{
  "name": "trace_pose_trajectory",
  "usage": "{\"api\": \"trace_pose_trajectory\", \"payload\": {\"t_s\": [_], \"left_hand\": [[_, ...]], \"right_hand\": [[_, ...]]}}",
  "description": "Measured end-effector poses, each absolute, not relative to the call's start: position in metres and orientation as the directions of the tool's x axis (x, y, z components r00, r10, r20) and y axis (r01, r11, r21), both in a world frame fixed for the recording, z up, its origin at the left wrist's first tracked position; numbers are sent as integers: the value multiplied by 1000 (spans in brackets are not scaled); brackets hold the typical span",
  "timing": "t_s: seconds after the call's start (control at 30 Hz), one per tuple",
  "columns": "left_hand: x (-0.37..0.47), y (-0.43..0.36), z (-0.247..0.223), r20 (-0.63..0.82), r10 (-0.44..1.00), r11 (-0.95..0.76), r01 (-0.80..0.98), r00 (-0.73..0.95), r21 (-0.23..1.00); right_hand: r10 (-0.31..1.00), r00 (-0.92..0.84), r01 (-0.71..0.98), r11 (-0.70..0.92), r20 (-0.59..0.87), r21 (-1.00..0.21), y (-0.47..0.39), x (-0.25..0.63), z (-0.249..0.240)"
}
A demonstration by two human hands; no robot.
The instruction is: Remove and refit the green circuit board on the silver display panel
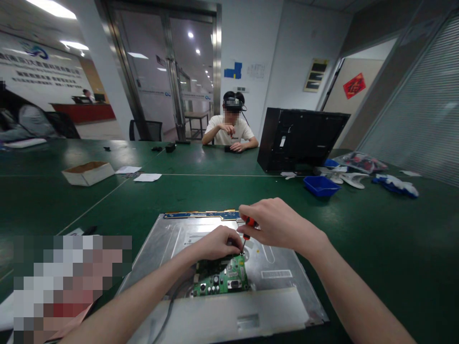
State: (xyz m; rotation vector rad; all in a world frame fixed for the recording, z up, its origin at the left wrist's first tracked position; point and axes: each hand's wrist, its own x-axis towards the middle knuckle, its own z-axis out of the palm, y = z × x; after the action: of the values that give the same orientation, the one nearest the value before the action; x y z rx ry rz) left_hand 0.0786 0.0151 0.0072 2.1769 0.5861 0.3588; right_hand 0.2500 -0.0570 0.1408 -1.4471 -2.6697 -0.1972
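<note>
A silver metal panel (283, 291) lies flat on the green table, with a green circuit board (229, 277) on its middle and a blue strip board (201, 216) along its far edge. My right hand (276, 222) is closed on a red and black screwdriver (247, 229), whose tip points down at the board's upper right corner. Beside that tip is my left hand (222, 242), its fingers bent together at the board's far edge; whatever they pinch is hidden. A grey cable (168, 310) runs over the panel's near left part.
Across the table (201, 186) sits a person (231, 124) with a head-worn device. A black monitor (301, 138), a blue tray (322, 185) and gloves (396, 185) are at the far right. At the left stand an open box (88, 173) and papers (147, 177).
</note>
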Motion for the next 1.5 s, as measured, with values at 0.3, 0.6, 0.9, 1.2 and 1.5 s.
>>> {"api": "trace_pose_trajectory", "payload": {"t_s": [0.3, 0.6, 0.9, 1.2, 1.5], "left_hand": [[78, 15, 6, 71, 529, -533, 266, 845, 803], [78, 12, 12, 58, 532, -542, 287, 845, 790], [79, 15, 5, 59, 530, -528, 276, 846, 803], [78, 14, 10, 71, 525, -550, 274, 848, 789], [78, 16, 4, 61, 524, -540, 276, 850, 795]], "right_hand": [[798, -586, 803, 595, 137, -28, -62, 252, 145], [845, -523, 852, 514, 114, 94, -58, 249, 145], [806, -582, 810, 586, 110, -8, -64, 250, 148], [833, -536, 844, 532, 137, 67, -59, 251, 141], [810, -578, 814, 581, 102, 1, -64, 247, 149]]}}
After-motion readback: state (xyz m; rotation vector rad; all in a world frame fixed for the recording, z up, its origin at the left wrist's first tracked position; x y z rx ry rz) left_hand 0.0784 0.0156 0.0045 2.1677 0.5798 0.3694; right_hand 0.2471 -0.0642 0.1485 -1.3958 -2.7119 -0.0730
